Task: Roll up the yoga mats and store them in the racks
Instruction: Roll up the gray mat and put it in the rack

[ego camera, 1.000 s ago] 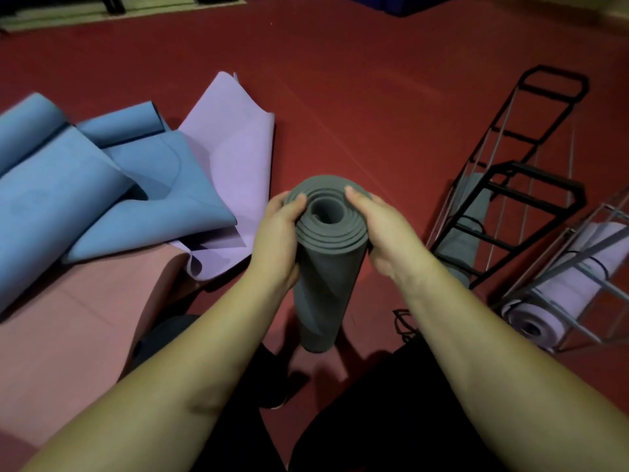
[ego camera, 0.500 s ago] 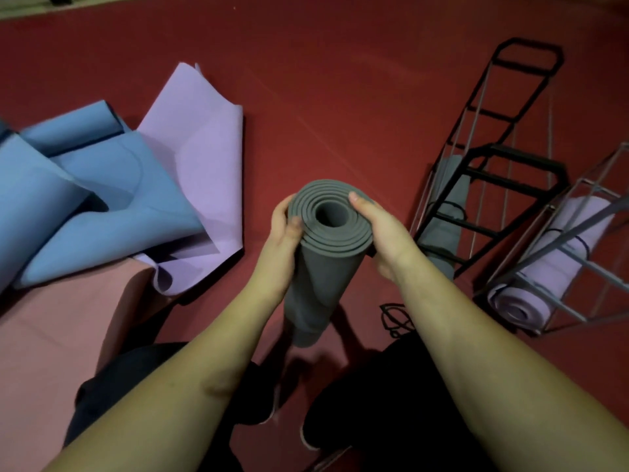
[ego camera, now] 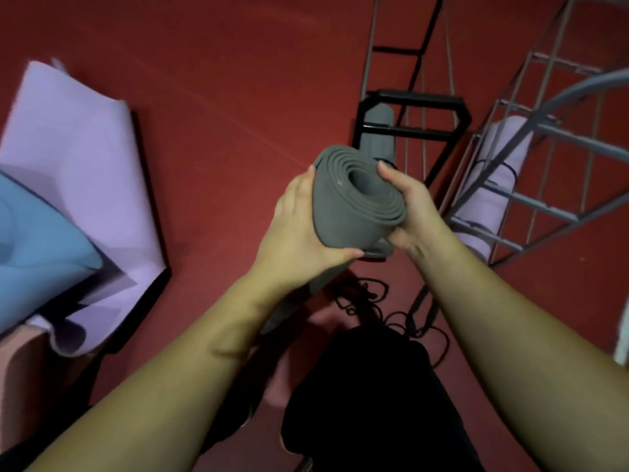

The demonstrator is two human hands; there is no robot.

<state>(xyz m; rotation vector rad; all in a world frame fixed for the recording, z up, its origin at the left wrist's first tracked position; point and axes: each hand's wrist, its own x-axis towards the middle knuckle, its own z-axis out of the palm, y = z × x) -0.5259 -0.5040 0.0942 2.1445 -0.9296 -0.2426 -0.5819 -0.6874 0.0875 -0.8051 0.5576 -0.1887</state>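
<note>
A rolled grey yoga mat is held upright between both hands, its spiral end facing me. My left hand wraps its left side with the thumb under the roll. My right hand grips the right side, fingers over the rim. Just behind stands a black rack holding another grey rolled mat. To the right a grey metal rack holds a rolled lilac mat. Unrolled lilac, blue and pink mats lie at the left.
The floor is red. Black cords or straps lie on the floor below the grey roll, near my dark-clothed legs. The racks' bars crowd the upper right.
The grey roll has come up and to the right, closer to the black rack. My view has swung toward the racks, and the loose mats have slid left.
</note>
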